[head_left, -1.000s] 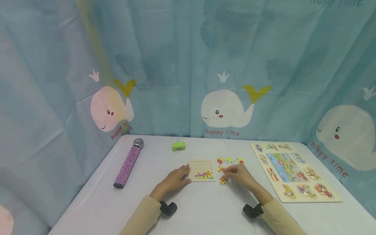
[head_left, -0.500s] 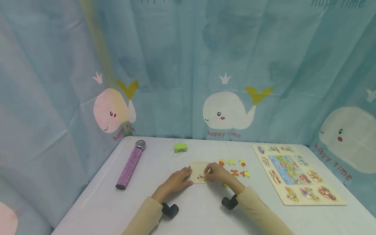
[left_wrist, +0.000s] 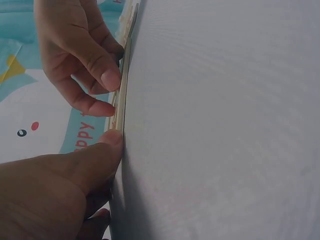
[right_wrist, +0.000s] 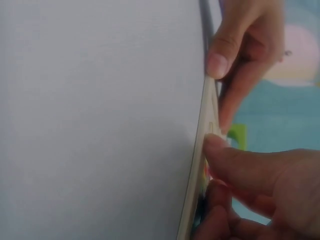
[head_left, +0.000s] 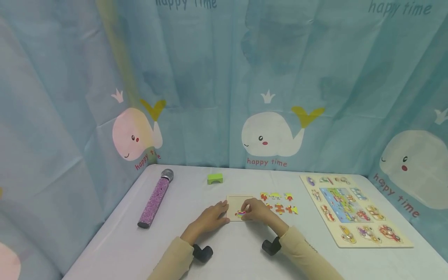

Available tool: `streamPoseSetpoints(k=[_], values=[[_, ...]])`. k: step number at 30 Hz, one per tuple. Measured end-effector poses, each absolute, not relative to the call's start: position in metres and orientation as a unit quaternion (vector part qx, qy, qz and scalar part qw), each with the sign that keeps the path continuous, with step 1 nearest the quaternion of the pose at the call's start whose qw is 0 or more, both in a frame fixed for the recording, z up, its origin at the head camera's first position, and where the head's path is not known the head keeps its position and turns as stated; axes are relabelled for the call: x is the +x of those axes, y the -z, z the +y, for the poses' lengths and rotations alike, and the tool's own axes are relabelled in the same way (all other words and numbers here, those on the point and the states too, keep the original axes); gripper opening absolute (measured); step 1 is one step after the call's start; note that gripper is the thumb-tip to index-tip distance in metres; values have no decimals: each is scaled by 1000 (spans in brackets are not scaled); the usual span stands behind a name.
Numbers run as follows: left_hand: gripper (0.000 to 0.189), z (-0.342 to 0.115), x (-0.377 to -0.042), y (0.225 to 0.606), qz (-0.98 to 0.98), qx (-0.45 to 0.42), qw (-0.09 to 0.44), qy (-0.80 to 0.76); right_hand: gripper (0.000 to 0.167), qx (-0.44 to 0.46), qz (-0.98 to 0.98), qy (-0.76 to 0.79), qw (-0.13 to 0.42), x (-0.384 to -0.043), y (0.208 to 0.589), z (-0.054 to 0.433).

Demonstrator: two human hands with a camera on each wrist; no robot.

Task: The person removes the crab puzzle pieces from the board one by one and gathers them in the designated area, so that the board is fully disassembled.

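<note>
In the head view a square wooden puzzle board (head_left: 235, 203) lies on the white table with a rainbow-striped puzzle piece (head_left: 240, 213) in its lower part. My left hand (head_left: 211, 218) holds the board at its left side, the thumb by the near corner and the fingers farther up. Over the board's lower right, my right hand (head_left: 258, 211) pinches a puzzle piece, mostly hidden by the fingers; a bit of red shows beside them in the right wrist view. Several loose puzzle pieces (head_left: 279, 209), red, orange and yellow, lie in rows to the board's right.
A glittery purple microphone (head_left: 154, 200) lies at the left. Behind the board is a green arch block (head_left: 215, 179). A large wooden knob puzzle (head_left: 350, 241) with vehicle pieces lies on the right. A blue whale-print curtain (head_left: 196, 132) hangs behind the table.
My right hand has moved left from the loose pieces to the board, then dipped slightly at its lower right. The left hand has stayed at the board's left side.
</note>
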State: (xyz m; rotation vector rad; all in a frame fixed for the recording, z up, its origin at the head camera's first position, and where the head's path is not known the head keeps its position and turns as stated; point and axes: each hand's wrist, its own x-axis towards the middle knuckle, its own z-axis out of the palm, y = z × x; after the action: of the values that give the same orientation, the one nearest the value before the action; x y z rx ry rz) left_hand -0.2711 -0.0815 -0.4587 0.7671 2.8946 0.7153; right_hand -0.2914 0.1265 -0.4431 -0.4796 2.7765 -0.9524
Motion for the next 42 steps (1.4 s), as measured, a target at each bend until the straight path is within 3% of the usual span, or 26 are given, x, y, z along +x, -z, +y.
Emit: streamPoseSetpoints(k=[8, 24, 42], values=[[55, -82, -272, 460, 943, 244, 36, -225, 14, -171, 934, 305, 78, -289, 443, 125], [54, -83, -271, 459, 940, 247, 33, -232, 31, -196, 932, 290, 94, -290, 443, 125], [55, -82, -270, 458, 938, 250, 32, -237, 20, -216, 924, 297, 107, -287, 441, 125]])
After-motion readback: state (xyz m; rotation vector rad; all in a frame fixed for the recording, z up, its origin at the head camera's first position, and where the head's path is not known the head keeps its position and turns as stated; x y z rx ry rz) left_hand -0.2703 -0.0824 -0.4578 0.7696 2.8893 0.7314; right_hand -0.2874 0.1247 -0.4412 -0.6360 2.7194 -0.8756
